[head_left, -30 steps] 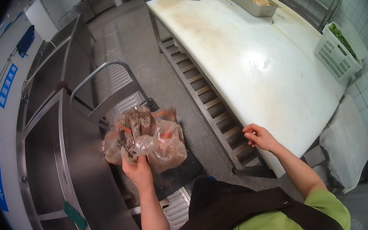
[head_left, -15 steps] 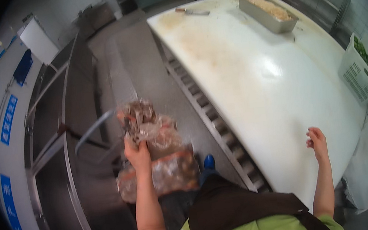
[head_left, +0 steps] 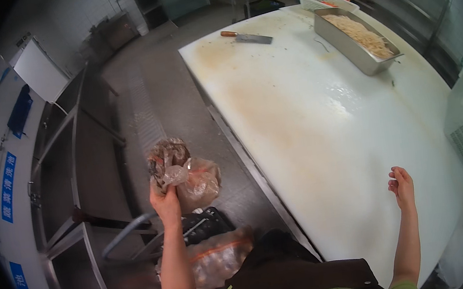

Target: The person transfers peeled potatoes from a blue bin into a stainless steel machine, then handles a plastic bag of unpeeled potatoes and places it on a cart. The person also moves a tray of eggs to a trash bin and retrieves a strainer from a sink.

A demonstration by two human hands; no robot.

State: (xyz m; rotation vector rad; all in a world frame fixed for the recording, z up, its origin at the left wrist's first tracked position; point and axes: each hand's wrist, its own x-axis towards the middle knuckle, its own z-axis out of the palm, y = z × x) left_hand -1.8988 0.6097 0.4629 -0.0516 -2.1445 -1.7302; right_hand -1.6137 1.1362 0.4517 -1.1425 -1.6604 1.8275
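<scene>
Left hand [head_left: 164, 205]: grip closed round the gathered neck of a translucent, brownish-pink plastic bag bundle [head_left: 200, 185], held up over the grey floor [head_left: 175, 90], left of the broad white worktop [head_left: 300, 129]. Filled clear sack with orange stripe [head_left: 223, 256] sits below it, near the apron. Right hand [head_left: 402, 186]: grip loose, fingers half curled, over the worktop; can't tell if touching. Far end: wooden-handled steel cleaver [head_left: 254, 38], deep rectangular steel pan [head_left: 347, 47] of pale strips.
</scene>
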